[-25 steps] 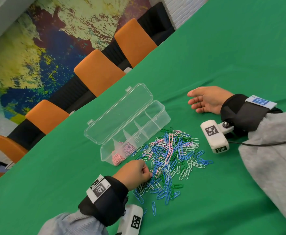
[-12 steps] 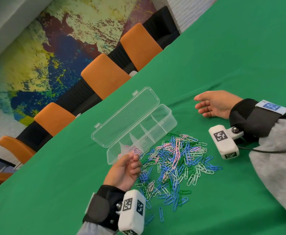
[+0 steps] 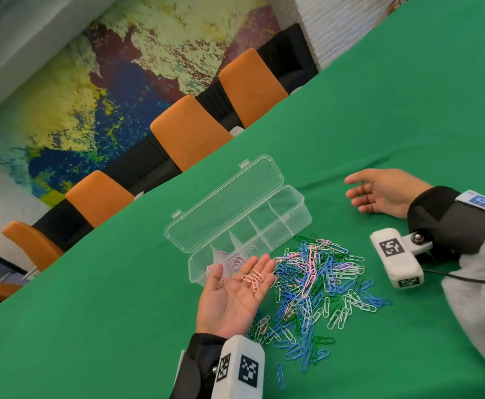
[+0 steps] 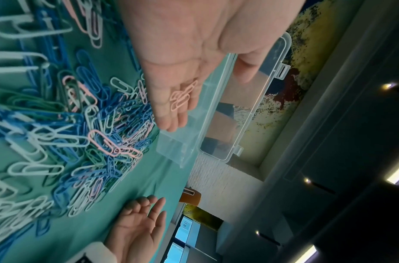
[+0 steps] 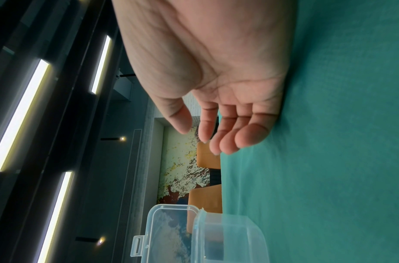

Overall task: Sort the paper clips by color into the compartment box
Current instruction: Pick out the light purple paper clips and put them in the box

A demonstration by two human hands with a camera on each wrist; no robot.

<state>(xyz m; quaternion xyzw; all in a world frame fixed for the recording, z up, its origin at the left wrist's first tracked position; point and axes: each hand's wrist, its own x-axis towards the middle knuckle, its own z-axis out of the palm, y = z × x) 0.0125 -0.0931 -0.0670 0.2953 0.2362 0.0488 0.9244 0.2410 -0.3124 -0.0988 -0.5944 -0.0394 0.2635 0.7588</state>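
Orange chairs [image 3: 189, 133] line the far edge of the green tabletop [image 3: 379, 116], well beyond both hands, with a painted wall behind them. A loose heap of blue, green, white and pink paper clips [image 3: 316, 286] lies just to the right of the left hand [image 3: 235, 298], between it and the right hand's wrist camera [image 3: 396, 262]. The left hand is palm up, fingers straight, with a few pink paper clips [image 3: 253, 279] lying loose across its fingers, their long axes roughly across the fingers. Its fingertips reach the near end of the clear compartment box [image 3: 290, 226], whose lid stands open on the far side; more pink clips sit in that nearest compartment. The box's long axis runs from the left fingertips toward the right hand [image 3: 385, 192], which rests well apart on the tabletop, palm showing, fingers loosely relaxed, holding nothing.
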